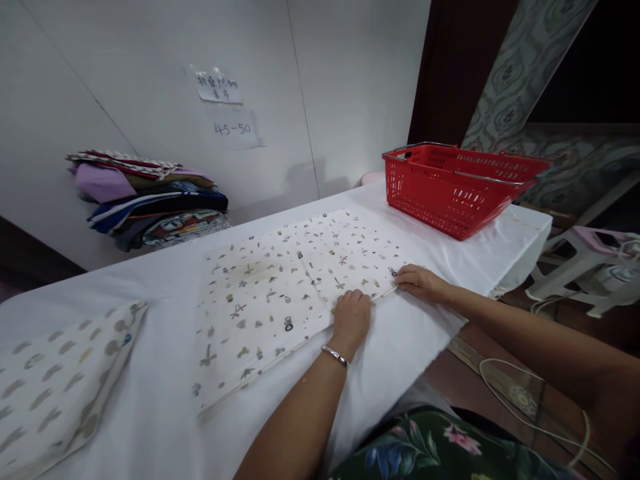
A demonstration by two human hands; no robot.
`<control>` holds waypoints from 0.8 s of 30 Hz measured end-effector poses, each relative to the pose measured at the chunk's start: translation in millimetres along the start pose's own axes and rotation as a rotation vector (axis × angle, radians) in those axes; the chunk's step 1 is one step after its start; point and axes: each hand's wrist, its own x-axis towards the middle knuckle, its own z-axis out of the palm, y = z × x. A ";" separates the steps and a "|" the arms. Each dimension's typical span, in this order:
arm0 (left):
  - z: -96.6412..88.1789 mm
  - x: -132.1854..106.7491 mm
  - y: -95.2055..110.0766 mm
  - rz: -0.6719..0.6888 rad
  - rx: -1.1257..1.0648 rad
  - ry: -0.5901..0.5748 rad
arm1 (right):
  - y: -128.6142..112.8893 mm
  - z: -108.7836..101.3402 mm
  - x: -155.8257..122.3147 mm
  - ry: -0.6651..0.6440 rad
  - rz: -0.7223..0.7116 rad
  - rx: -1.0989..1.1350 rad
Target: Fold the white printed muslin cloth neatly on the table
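A white cloth [270,280] printed with small grey and tan motifs is spread flat in a folded layer on the table, a crease running across its middle. My left hand [353,317], with a silver bracelet at the wrist, has its fingers bent over the near edge of this cloth; its thumb is hidden. Farther right, my right hand [421,283] is closed on the near right corner, fingers together at the edge. The cloth's near edge shows more than one layer.
A red plastic basket [450,193] stands at the table's far right. Another patterned cloth [65,373] lies folded at the left. Folded fabrics [150,197] are piled against the wall. Beyond the white-covered table [165,347], a stool [595,260] and a cable [530,373] are at the right.
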 end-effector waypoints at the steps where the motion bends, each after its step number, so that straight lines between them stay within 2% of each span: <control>1: 0.2 0.1 -0.3 -0.004 -0.004 0.002 | 0.3 -0.5 0.2 -0.004 -0.007 0.005; 17: -2.1 1.4 -0.6 0.002 0.011 0.002 | -11.5 -5.4 12.5 -0.048 -0.011 0.091; 24: -3.1 1.2 -1.2 0.000 0.000 -0.002 | -13.6 -2.6 14.5 -0.021 -0.032 0.037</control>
